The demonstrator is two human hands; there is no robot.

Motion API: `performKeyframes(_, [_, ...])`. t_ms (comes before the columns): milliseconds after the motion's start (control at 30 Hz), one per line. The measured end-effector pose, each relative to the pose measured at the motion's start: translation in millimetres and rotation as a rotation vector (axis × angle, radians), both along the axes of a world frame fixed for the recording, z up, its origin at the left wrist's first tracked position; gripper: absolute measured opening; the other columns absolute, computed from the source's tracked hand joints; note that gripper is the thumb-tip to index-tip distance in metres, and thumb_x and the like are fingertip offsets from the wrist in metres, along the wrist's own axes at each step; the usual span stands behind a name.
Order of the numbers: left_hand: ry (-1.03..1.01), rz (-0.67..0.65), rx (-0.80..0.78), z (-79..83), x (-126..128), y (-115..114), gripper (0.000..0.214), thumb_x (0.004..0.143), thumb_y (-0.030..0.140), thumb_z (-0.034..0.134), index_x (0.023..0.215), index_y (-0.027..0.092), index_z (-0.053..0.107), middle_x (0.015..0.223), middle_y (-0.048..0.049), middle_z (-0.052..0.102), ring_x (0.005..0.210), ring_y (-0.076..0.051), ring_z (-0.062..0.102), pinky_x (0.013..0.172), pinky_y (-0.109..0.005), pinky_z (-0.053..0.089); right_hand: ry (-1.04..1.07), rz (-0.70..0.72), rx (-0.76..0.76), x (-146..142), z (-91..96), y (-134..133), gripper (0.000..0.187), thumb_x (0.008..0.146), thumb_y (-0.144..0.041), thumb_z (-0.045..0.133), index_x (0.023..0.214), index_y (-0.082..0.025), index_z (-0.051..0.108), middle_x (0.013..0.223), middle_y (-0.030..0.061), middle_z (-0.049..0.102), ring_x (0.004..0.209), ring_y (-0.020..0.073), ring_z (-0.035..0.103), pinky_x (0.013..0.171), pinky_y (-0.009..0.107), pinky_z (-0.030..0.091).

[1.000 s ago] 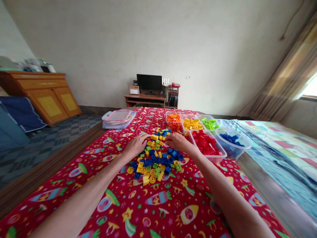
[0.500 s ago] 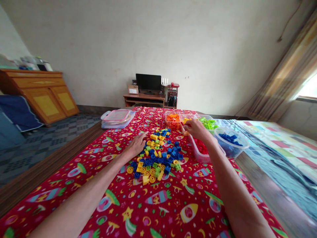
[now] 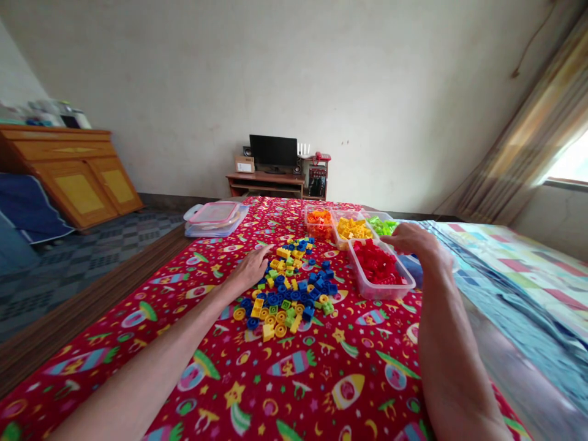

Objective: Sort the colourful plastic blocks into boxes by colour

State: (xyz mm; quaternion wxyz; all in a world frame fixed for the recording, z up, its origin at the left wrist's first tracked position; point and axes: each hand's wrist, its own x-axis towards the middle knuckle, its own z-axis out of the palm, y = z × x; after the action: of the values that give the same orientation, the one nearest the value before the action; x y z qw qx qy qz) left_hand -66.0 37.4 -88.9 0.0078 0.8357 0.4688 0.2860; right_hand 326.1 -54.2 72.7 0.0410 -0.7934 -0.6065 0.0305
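My left hand (image 3: 252, 267) lies on the red patterned cloth with its fingers stretched out, at the left side of a loose pile of building blocks (image 3: 285, 297) in blue, yellow and light green. My right hand (image 3: 413, 240) is over the right-hand tubs, its fingers drawn together; whatever is in them is hidden. Below it, a round tub of blue blocks (image 3: 416, 269) is mostly covered by the hand and wrist. Just left of that hand are a tub of light green blocks (image 3: 382, 226) and a tub of red blocks (image 3: 379, 263).
Farther back stand a tub of yellow blocks (image 3: 353, 228) and a tub of orange blocks (image 3: 318, 218). Stacked lids (image 3: 215, 214) lie at the table's far left. A bed (image 3: 514, 269) adjoins on the right. Beyond the table is a desk with a monitor (image 3: 274, 151).
My right hand has moved right, from over the yellow tub to over the green and blue tubs, uncovering the yellow and red blocks. My left hand stays beside the pile.
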Motion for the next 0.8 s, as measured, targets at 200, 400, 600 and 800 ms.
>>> performKeyframes(200, [0.014, -0.008, 0.023, 0.8, -0.5, -1.7, 0.048, 0.083, 0.017, 0.037, 0.130, 0.014, 0.048, 0.118, -0.0118, 0.064, 0.112, -0.024, 0.058, 0.099, -0.043, 0.046, -0.059, 0.125, 0.277, -14.8, -8.1, 14.5, 0.036, 0.088, -0.028, 0.041, 0.100, -0.015, 0.072, 0.097, 0.0124, 0.072, 0.089, 0.0220, 0.066, 0.078, 0.029, 0.047])
performKeyframes(400, [0.025, -0.032, 0.086, -0.3, -1.9, -1.7, 0.042, 0.084, 0.017, 0.037, 0.122, 0.016, 0.055, 0.117, -0.0099, 0.064, 0.109, -0.023, 0.059, 0.098, -0.040, 0.048, -0.051, 0.293, 0.156, -29.5, -35.9, 30.6, 0.046, 0.079, -0.007, 0.045, 0.119, -0.018, 0.066, 0.116, 0.0091, 0.068, 0.108, 0.0198, 0.061, 0.089, 0.024, 0.044])
performKeyframes(600, [0.026, -0.056, 0.120, -3.4, -2.6, 0.9, 0.039, 0.084, 0.016, 0.037, 0.117, 0.016, 0.059, 0.114, -0.0098, 0.066, 0.106, -0.022, 0.060, 0.097, -0.039, 0.048, -0.071, 0.301, 0.029, -16.4, -31.7, 24.9, 0.038, 0.074, -0.004, 0.045, 0.094, -0.016, 0.075, 0.095, 0.0070, 0.074, 0.089, 0.0176, 0.065, 0.078, 0.023, 0.045])
performKeyframes(800, [0.017, -0.091, 0.173, -7.5, -3.2, 5.4, 0.036, 0.084, 0.015, 0.037, 0.107, 0.016, 0.065, 0.110, -0.0093, 0.068, 0.102, -0.021, 0.061, 0.096, -0.039, 0.049, -0.136, 0.272, 0.197, -17.9, -25.0, 29.9, 0.040, 0.076, -0.007, 0.044, 0.101, -0.016, 0.073, 0.101, 0.0094, 0.072, 0.093, 0.0193, 0.064, 0.080, 0.024, 0.045])
